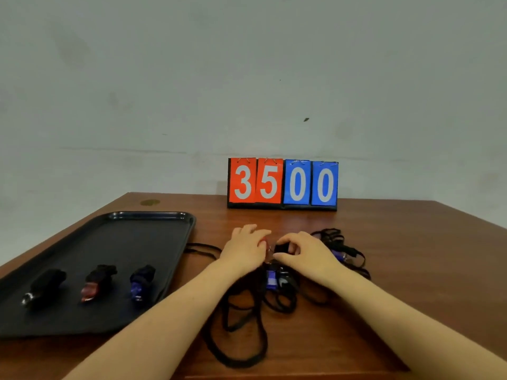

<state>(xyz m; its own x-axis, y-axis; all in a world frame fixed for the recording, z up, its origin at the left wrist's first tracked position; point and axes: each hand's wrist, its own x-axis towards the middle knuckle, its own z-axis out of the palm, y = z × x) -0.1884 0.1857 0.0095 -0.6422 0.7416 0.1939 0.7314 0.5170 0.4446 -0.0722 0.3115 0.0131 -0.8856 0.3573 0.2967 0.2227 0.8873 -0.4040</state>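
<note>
The brown wooden desk point(411, 242) carries everything. Its near edge is the first worry, since both forearms cross it and the work lies close behind. The black rectangular plastic tray point(153, 215) lies at the left with three cord-wrapped whistles point(98, 281) in a row near its front, and there is bare room behind them for more. The loose tangle of black cords point(247, 325) sprawls almost to the near edge under the forearms. An arm pulled back carelessly could sweep a loop over the side and drag the rest after it.

The red-and-blue flip scoreboard point(282, 183) reading 3500 stands at the far edge against the wall, just beyond the hands, so a high forward lift could knock it over.

The left hand point(244, 250) curls round a small red whistle point(263, 241), mostly hidden, at the middle of the desk. Close beside it, the right hand point(304, 252) pinches a wad of black cord point(282, 248) between thumb and fingertips. If that pinch slips, the wrap may slacken. The trailing cord seems to run into the tangle, where it could snag the blue whistle point(271, 278) just below the hands, or a second blue whistle point(339, 255) at the right.

Open desk lies far right and between tray and hands.
</note>
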